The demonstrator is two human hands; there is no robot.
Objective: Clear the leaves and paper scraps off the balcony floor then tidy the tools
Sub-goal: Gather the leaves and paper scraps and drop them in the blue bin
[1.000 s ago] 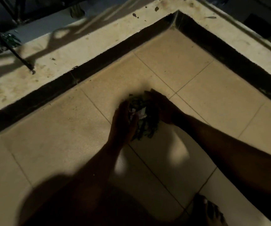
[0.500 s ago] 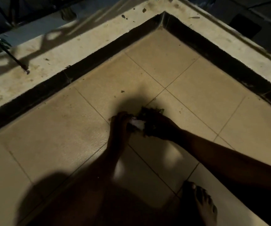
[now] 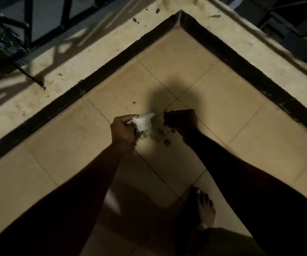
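Crumpled white paper (image 3: 143,122) is bunched up in the left hand (image 3: 122,129), poking out past the fingers. Right hand (image 3: 183,121) clutches a dark leaf clump (image 3: 168,118). Loose leaf bits (image 3: 162,138) lie scattered on the tan tile (image 3: 176,67) between them.

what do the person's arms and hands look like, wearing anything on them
Both are bare: no gloves on the left hand or right hand, and no sleeves on the left forearm or right forearm within the frame. No watch, bracelet or ring shows, though the right forearm lies in deep shadow, so small items there could be missed.
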